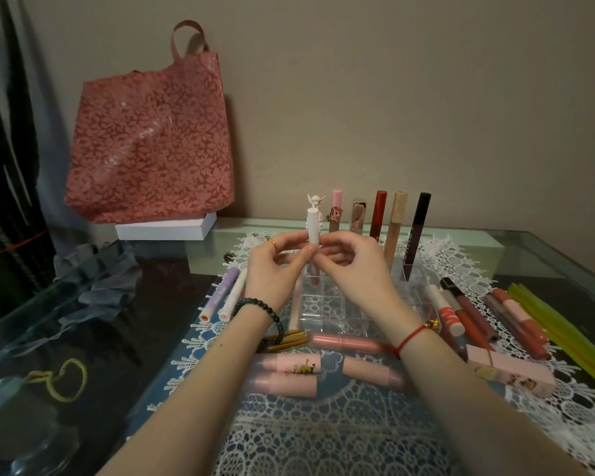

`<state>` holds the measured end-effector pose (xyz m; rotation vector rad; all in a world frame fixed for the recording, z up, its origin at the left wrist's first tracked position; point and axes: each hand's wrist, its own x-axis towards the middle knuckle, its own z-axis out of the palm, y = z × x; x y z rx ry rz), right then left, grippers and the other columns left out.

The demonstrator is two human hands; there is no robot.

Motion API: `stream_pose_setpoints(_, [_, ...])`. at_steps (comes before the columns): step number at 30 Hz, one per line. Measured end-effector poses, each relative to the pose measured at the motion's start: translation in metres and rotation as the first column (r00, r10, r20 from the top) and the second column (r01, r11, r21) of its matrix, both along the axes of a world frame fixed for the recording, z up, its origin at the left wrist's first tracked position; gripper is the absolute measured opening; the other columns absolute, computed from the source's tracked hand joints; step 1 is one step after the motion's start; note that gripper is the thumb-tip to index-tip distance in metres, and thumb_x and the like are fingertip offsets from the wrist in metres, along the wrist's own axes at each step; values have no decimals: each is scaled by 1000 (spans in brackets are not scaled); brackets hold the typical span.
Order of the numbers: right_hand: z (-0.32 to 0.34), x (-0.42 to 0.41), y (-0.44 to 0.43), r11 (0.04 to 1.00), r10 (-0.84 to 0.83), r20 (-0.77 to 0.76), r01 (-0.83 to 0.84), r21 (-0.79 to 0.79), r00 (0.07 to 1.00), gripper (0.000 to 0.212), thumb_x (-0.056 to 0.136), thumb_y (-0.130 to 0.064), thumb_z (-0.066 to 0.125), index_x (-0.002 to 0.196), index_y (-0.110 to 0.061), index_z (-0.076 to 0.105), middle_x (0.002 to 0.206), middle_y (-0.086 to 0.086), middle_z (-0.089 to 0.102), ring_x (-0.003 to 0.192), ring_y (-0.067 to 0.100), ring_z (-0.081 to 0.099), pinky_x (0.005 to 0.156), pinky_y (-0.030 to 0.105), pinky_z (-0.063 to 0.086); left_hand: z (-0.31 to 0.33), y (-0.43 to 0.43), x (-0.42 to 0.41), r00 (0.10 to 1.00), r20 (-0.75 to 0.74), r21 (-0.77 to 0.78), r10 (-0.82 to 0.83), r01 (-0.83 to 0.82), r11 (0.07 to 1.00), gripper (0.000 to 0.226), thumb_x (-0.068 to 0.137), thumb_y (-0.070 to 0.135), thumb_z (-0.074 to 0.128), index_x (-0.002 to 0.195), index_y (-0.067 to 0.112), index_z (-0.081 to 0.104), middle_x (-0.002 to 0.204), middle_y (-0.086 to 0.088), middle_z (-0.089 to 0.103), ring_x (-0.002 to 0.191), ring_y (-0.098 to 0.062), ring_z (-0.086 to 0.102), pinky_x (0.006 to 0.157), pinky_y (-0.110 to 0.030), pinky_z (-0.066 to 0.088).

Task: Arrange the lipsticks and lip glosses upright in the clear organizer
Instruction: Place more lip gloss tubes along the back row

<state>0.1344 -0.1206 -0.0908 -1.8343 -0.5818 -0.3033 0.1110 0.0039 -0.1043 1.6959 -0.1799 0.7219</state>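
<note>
red floral bag (152, 139) sits on a white box (165, 230) near grey fabric (97, 269).

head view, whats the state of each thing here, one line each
white-capped tube: upright, pinched by left hand and right hand
clear organizer: holds tubes in back row
back-row tubes: standing upright
pink lipsticks: lying flat, in front
right-side glosses: lying flat
floral bag: standing against wall

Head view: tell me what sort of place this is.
Probably a room at home: a glass-topped table with a lace mat, a floral tote bag leaning against a plain wall, and lip glosses lying around a clear organizer.
</note>
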Motion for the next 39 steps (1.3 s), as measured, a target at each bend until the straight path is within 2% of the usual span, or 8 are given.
stream_pose_setpoints(5, [-2,1,1,999,-13,-1,13,-29,1000,20,77,-18,70,97,-21,66,81,-6,66,75,4,63,62,9,50,-3,1,-1,1000,-13,18,13,-13,1000,23,77,15,68,87,35,62,86,17,66,85,1,64,75,-15,51])
stream_pose_setpoints(12, [-2,0,1,998,-23,11,23,-66,1000,26,77,-17,69,103,-20,65,82,-6,65,75,4,61,61,6,48,-4,1,-2,1000,-25,30,-2,3,1000,20,79,13,66,96,24,65,89,16,66,84,2,64,75,-14,51])
stream_pose_setpoints(22, [0,-2,0,997,-32,10,32,-77,999,30,78,-18,68,108,-19,63,84,-6,65,76,4,61,63,11,51,-4,1,-5,998,-55,20,0,1,1000,22,79,12,65,97,24,65,89,15,66,85,2,64,77,-13,51])
stream_pose_setpoints(27, [4,-4,-2,997,-39,15,40,-70,999,30,77,-18,69,106,-20,62,79,-13,60,72,0,58,59,3,46,-4,1,-6,998,-65,9,4,-3,1000,21,79,12,66,97,23,64,89,14,66,84,1,63,75,-12,50])
stream_pose_setpoints(29, [6,-6,-3,996,-43,14,44,-79,999,30,77,-18,69,106,-21,62,79,-13,61,71,0,59,57,6,48,-3,2,-7,998,-68,-1,1,-1,1000,21,79,12,66,94,27,64,88,15,66,84,1,64,75,-12,50])
stream_pose_setpoints(33, [15,-8,-8,994,-64,12,65,-91,998,32,78,-16,68,109,-21,62,85,-10,64,75,1,61,64,14,51,2,3,-11,998,-68,-33,6,-9,999,18,79,15,67,92,27,64,88,14,66,83,1,64,70,-9,48])
stream_pose_setpoints(36, [25,-13,-18,994,-68,39,71,-84,997,31,78,-18,68,108,-22,63,89,-9,65,76,1,61,63,12,50,9,5,-16,997,-74,-45,9,-12,999,16,78,18,67,91,28,64,86,15,66,79,7,63,66,-5,46])
stream_pose_setpoints(39, [33,-20,-32,996,-61,51,64,-62,997,28,77,-17,69,103,-26,63,88,-10,66,76,2,61,65,11,51,15,9,-22,996,-86,-33,5,-8,999,17,79,20,67,95,26,64,91,10,68,84,1,64,69,-9,48])
